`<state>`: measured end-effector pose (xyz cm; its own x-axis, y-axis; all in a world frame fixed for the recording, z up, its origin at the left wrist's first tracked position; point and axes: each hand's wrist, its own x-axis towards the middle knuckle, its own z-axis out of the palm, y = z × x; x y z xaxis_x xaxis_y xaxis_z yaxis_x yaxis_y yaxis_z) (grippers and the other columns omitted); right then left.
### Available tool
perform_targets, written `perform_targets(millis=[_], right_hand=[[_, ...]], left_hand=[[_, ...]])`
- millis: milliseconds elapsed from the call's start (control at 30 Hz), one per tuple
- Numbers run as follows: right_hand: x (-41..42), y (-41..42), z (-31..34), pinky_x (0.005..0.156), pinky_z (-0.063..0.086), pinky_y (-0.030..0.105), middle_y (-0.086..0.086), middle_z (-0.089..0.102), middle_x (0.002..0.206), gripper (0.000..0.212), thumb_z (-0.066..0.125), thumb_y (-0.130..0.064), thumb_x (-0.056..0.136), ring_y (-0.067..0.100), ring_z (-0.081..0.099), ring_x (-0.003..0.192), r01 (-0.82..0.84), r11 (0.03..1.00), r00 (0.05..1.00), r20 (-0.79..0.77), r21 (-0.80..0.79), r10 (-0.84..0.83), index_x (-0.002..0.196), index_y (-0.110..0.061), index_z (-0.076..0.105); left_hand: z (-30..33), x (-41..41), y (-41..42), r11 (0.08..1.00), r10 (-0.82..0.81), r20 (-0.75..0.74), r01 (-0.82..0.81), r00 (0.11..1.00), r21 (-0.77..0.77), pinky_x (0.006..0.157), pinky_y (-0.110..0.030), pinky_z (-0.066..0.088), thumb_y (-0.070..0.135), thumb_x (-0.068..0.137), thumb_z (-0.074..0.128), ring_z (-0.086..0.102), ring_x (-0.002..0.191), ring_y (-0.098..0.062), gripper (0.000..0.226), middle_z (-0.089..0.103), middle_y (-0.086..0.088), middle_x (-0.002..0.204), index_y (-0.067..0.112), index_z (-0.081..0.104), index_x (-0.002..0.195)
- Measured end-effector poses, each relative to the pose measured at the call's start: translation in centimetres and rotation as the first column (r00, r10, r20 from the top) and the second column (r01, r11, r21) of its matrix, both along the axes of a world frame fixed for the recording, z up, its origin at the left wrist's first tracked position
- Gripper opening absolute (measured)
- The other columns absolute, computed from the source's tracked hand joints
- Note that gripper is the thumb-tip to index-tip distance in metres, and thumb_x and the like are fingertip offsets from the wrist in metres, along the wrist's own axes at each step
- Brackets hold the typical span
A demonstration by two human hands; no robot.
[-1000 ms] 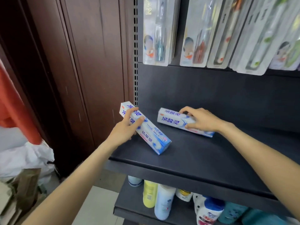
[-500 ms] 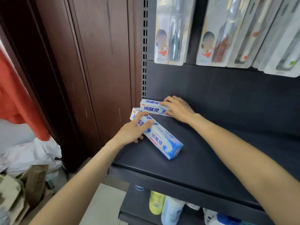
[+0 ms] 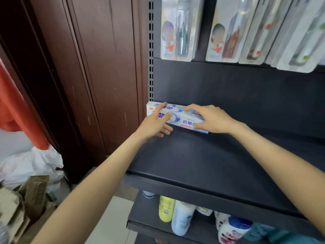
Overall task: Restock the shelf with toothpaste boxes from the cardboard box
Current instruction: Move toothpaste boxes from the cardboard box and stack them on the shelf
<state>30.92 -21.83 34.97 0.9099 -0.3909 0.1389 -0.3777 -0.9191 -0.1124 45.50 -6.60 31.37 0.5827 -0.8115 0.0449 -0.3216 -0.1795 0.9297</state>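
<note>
My hands [image 3: 211, 120] cover much of the front box [image 3: 182, 119]; the rear box [image 3: 158, 107] barely peeks out behind it.

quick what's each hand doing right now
Left hand: holding the front toothpaste box at its left end.
Right hand: holding the same box's right end.

A small shop's toiletries aisle: a dark metal display shelf [image 3: 202, 161] on a slotted upright [image 3: 150, 50], blister-packed toothbrushes [image 3: 177, 29] hanging above, toothpaste boxes [image 3: 179, 117] at its back, and lotion and shampoo bottles [image 3: 182, 219] lining the tier below.
</note>
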Motion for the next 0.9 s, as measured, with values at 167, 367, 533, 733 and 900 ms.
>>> perform_targets(millis=[167,367,533,733,900], right_hand=[[0.2,-3.6,-3.5,0.096,0.033,0.033,-0.002,0.048,0.133,0.045,0.060,-0.015,0.087,0.025,0.038,0.119,0.106,0.989,0.981,0.174,-0.102,-0.087,0.129,-0.031,0.056],[-1.4,-0.8,-4.5,0.096,0.031,0.037,0.001,0.050,0.132,0.038,0.055,-0.025,0.091,0.026,0.042,0.120,0.102,0.971,0.947,0.319,-0.217,-0.028,0.128,-0.023,0.057],[-9.3,4.7,-3.5,0.087,0.042,0.035,-0.003,0.063,0.114,0.028,0.052,-0.028,0.091,0.021,0.054,0.102,-0.011,0.987,0.921,0.382,-0.161,0.072,0.117,-0.023,0.062],[-22.0,9.4,-7.0,0.060,0.047,0.029,-0.014,0.060,0.074,0.015,0.053,-0.025,0.090,0.003,0.049,0.063,0.073,0.997,0.789,0.613,-0.006,-0.054,0.096,-0.022,0.067],[-33.1,11.2,-15.9,0.059,0.049,0.027,-0.018,0.061,0.075,0.020,0.051,-0.031,0.087,-0.003,0.049,0.063,0.164,0.967,0.843,0.482,0.193,-0.239,0.093,-0.022,0.067]], left_hand=[[-1.3,1.1,-1.0,0.983,-0.016,0.706,-0.117,0.708,0.139,0.097,-0.033,0.035,0.029,0.092,0.050,0.047,0.113,-0.027,0.050,0.053,-0.006,0.124,0.028,0.037,0.141],[-1.6,-1.2,-2.1,0.923,-0.171,0.852,-0.222,0.495,0.314,0.095,-0.037,0.039,0.039,0.094,0.045,0.036,0.125,-0.026,0.050,0.042,-0.008,0.133,0.022,0.039,0.141],[-1.0,-9.2,0.7,0.998,-0.051,0.871,0.008,0.489,0.054,0.074,-0.028,0.038,0.040,0.092,0.046,0.055,0.105,-0.018,0.033,0.065,0.006,0.110,0.028,0.057,0.121],[-4.5,-20.3,3.3,0.888,0.128,0.823,0.305,0.554,-0.344,0.067,-0.031,0.046,0.022,0.090,0.052,0.057,0.074,-0.020,0.020,0.066,0.004,0.077,0.014,0.069,0.085],[-12.2,-29.0,4.1,0.817,-0.147,0.782,0.520,0.606,-0.249,0.070,-0.030,0.046,0.016,0.090,0.053,0.057,0.073,-0.022,0.018,0.067,-0.002,0.078,0.007,0.068,0.085]])
